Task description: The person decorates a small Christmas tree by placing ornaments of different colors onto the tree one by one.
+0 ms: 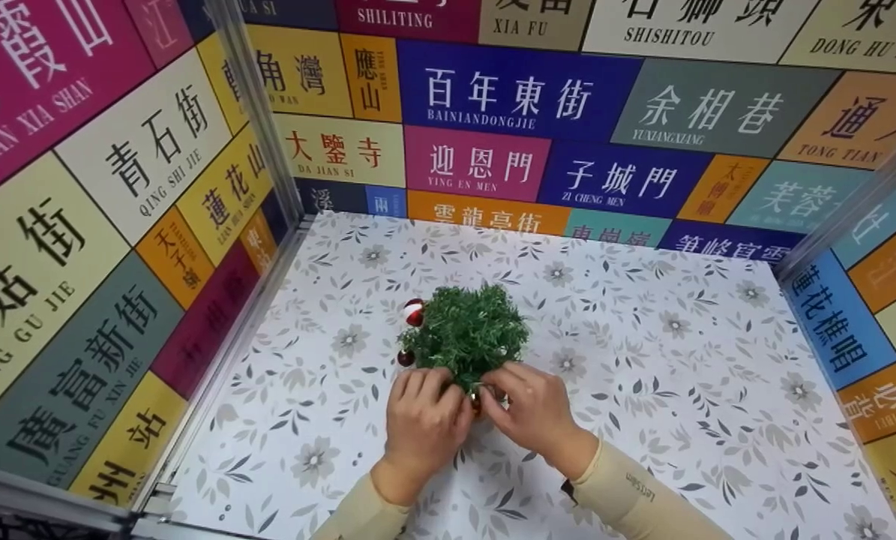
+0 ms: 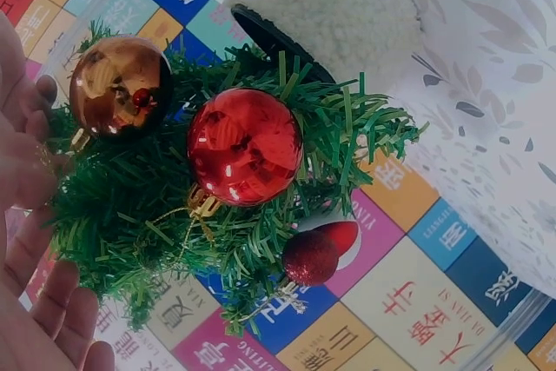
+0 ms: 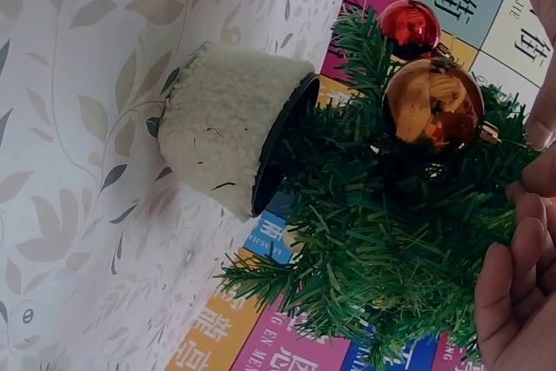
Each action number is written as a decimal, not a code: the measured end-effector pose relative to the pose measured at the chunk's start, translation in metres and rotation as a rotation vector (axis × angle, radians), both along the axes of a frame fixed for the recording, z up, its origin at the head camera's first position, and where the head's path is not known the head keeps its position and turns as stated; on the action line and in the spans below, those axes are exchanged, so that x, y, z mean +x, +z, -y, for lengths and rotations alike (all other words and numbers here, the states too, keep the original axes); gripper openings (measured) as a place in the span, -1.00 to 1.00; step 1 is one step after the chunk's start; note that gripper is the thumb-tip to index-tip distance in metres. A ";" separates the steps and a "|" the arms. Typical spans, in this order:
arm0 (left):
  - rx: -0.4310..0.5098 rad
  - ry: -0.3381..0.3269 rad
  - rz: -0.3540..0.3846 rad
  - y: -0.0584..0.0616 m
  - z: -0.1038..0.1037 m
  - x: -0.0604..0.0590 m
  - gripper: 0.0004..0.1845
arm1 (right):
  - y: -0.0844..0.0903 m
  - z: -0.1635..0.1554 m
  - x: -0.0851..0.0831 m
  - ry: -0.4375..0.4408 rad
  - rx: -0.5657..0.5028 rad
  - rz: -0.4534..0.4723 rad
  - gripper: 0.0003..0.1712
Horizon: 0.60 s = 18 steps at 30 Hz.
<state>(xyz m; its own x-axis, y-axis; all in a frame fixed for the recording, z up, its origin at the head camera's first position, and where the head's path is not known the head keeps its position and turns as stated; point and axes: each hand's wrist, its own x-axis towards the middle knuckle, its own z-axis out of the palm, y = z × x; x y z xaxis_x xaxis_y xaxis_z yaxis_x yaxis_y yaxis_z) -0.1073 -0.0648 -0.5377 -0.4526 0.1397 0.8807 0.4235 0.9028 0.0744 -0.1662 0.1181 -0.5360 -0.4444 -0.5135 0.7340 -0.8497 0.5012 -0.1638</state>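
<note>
One small tree (image 1: 466, 330) is counted, with three baubles (image 2: 245, 146) seen. A copper bauble (image 1: 476, 400) is pinched between left hand (image 1: 425, 424) and right hand (image 1: 534, 409) fingers, curled together.

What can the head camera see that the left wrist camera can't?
Only the head view shows both hands, the left hand and the right hand, meeting at the near side of the small green artificial tree, plus the beige sleeves and the wide flower-patterned tabletop. Only the left wrist view shows the tree's fluffy white pot and a close shiny gold ball beside a shiny red ball. Both show the tree, red ornaments, and the colourful sign walls.
</note>
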 end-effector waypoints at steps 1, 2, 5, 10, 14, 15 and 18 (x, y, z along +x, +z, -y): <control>0.002 -0.003 -0.002 0.000 0.000 0.000 -0.83 | 0.000 0.000 0.000 0.002 -0.002 0.001 -0.91; 0.003 -0.004 -0.001 0.000 0.000 0.000 -0.83 | 0.001 0.000 0.001 0.003 -0.005 0.002 -0.89; 0.004 -0.012 0.000 0.001 -0.001 0.000 -0.83 | 0.002 -0.002 0.002 0.015 -0.019 -0.004 -0.89; 0.011 -0.031 0.003 0.001 -0.001 -0.001 -0.85 | 0.003 -0.006 0.002 0.038 -0.041 -0.019 -0.93; 0.026 -0.062 0.012 0.002 0.000 -0.001 -0.87 | 0.003 -0.011 0.002 0.061 -0.071 -0.025 -0.92; 0.031 -0.071 0.009 0.002 0.000 -0.001 -0.88 | 0.003 -0.013 0.001 0.069 -0.080 -0.023 -0.92; 0.052 -0.098 -0.020 0.004 0.003 -0.001 -0.91 | 0.003 -0.020 0.000 0.077 -0.098 -0.026 -0.90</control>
